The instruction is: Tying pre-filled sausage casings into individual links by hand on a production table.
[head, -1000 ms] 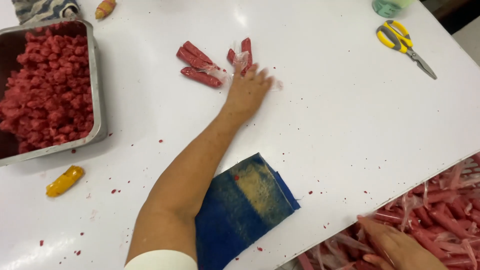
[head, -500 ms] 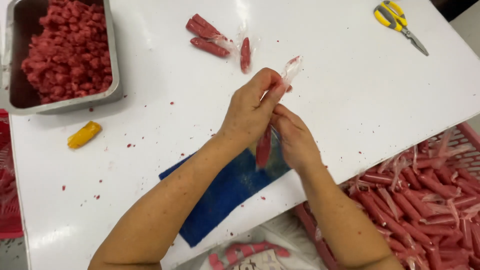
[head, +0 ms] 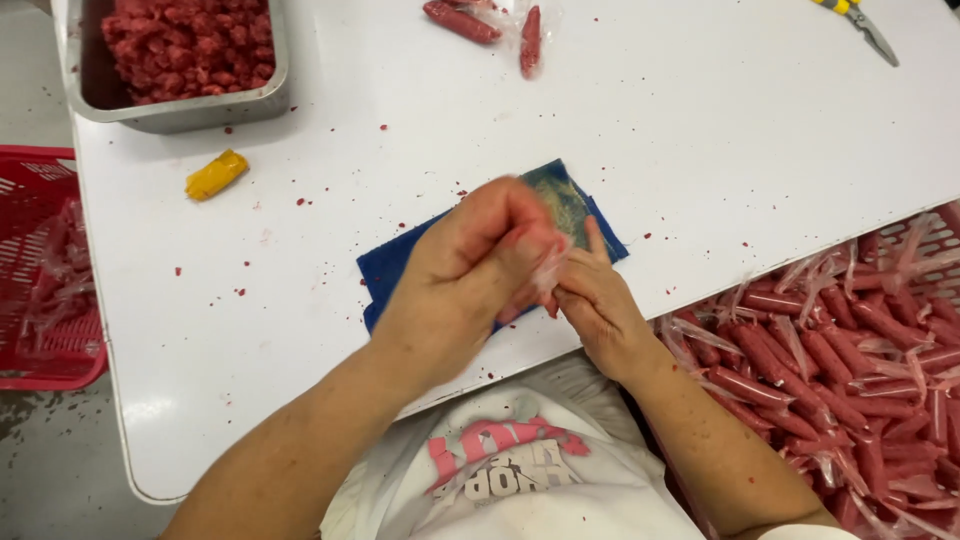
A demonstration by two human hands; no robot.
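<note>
My left hand (head: 470, 270) and my right hand (head: 590, 295) meet over a blue cloth (head: 395, 270) on the white table (head: 700, 140). Together they grip a thin clear plastic tube of red filling (head: 545, 265), mostly hidden by the fingers. The left hand is blurred and closed around the tube's upper end. The right hand pinches it from below. To my right a red crate (head: 930, 235) holds several more filled red tubes (head: 830, 350).
A metal tray (head: 180, 108) of red minced filling stands at the back left. A small yellow piece (head: 216, 174) lies near it. Finished red tubes (head: 490, 22) lie at the far edge, scissors (head: 862, 18) at the far right. A red basket (head: 40, 270) sits off the table's left side.
Both hands have dropped lower onto the blue cloth with the tube. A second ago my left hand reached far to the finished tubes and my right hand was in the crate.
</note>
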